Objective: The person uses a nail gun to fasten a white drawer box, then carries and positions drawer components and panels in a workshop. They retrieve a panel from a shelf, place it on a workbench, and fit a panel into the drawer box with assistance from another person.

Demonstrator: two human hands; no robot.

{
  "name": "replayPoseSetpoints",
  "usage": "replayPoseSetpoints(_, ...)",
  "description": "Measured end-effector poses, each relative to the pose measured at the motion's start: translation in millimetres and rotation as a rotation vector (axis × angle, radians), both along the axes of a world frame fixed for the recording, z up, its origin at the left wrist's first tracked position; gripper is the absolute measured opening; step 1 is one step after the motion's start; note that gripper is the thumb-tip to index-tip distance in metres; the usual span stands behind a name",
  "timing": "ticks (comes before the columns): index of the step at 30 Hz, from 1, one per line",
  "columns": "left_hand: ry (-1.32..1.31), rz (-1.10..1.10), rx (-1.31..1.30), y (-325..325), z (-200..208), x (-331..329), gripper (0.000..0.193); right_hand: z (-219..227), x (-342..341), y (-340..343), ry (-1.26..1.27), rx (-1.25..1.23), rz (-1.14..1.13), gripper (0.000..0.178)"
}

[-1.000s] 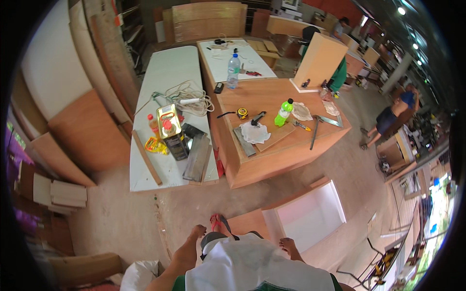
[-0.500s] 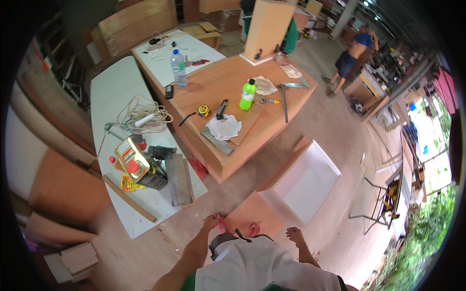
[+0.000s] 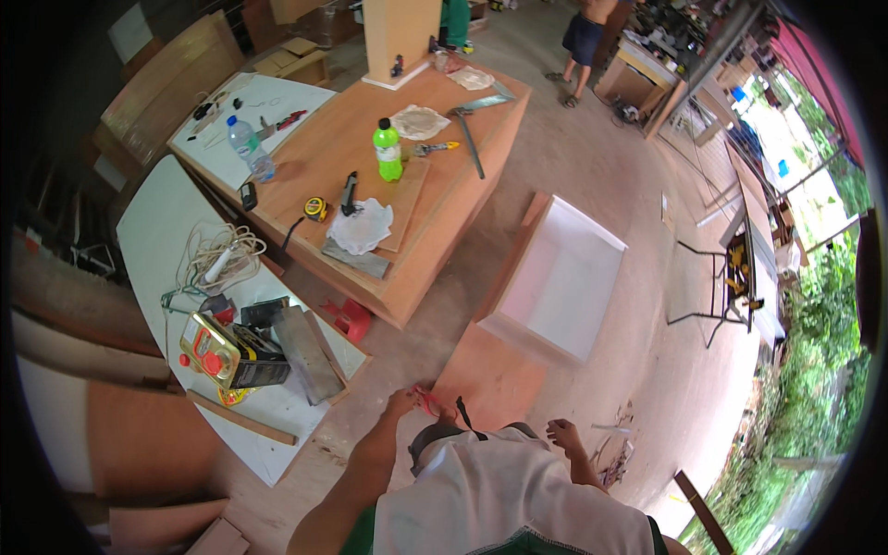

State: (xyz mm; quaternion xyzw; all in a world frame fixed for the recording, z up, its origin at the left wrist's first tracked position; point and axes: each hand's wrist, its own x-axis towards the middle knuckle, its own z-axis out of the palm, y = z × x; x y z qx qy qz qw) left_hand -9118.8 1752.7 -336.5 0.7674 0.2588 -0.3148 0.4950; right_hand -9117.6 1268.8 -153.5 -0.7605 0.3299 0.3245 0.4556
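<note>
My left hand (image 3: 400,400) hangs low beside my left leg, fingers curled. At its fingertips shows a small red thing (image 3: 426,400), too blurred to name. My right hand (image 3: 561,432) hangs at my right side with nothing in it, its fingers loosely bent and apart. Ahead of my legs, a brown wooden board (image 3: 490,377) lies on the floor. A shallow open box with a white inside (image 3: 564,277) rests at the board's far end. Neither hand touches the box.
A wooden bench (image 3: 324,180) bears a green bottle (image 3: 388,151), a tape measure (image 3: 316,208) and a clear bottle (image 3: 250,148). The white board (image 3: 148,222) at left holds a metal can (image 3: 231,351) and coiled cord (image 3: 222,254). A person (image 3: 583,42) stands at the back.
My view has shifted right and forward, so the bench and box sit further left and the can is nearer. Both hands still hang low at my sides.
</note>
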Motion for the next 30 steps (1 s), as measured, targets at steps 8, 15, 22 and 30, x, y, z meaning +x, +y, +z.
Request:
replayPoseSetpoints(8,-0.120,-0.031,0.085,-30.4,-3.4,21.0,0.039,-13.8,-25.5,-37.9,-0.024,0.012,-0.081,0.036)
replayPoseSetpoints(15,-0.056,-0.106,-0.116,-113.5,40.6,4.8,0.026,-62.6,-70.4,-105.5,-0.051,0.106,-0.134,0.041)
replayPoseSetpoints(22,0.063,-0.254,-0.025,-200.2,24.4,-28.2,0.030,-86.5,-106.8,-191.3,-0.052,0.128,-0.195,0.041)
replayPoseSetpoints(30,-0.326,-0.624,0.087,-315.6,46.7,-3.6,0.043,-111.0,-197.5,-314.6,-0.100,0.121,-0.749,0.024)
